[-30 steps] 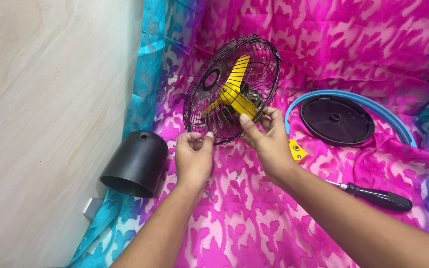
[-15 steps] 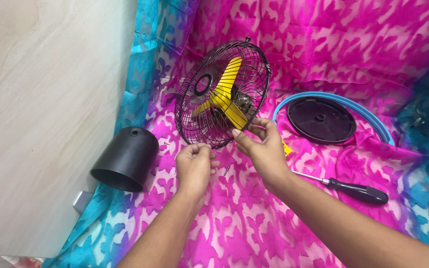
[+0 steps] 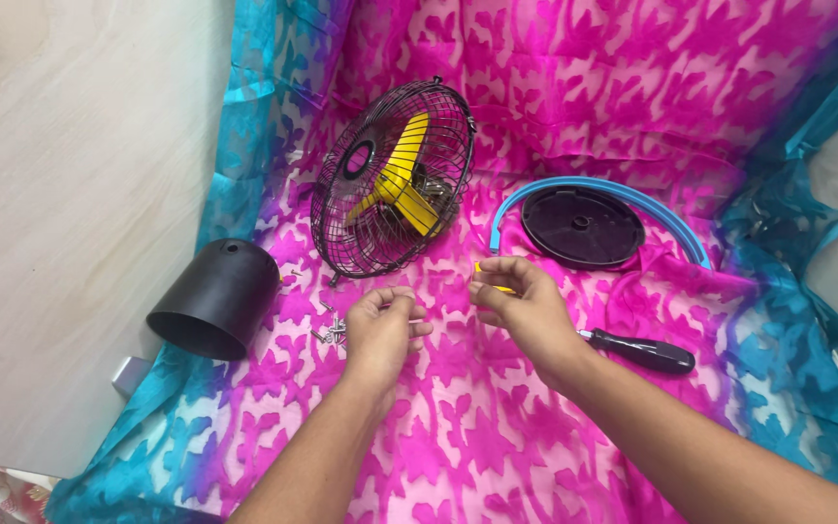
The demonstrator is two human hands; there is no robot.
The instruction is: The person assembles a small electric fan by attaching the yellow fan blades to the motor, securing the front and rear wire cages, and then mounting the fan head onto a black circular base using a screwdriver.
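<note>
Both hands pinch small parts: left hand [image 3: 380,325] by loose silver screws [image 3: 332,330], right hand [image 3: 521,306] near the black wire-caged yellow-bladed fan [image 3: 390,194].

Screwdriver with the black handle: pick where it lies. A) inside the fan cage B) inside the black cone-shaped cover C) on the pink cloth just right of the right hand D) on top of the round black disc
C: the screwdriver lies flat on the pink cloth, beside the right hand, apart from the round black disc.
</note>
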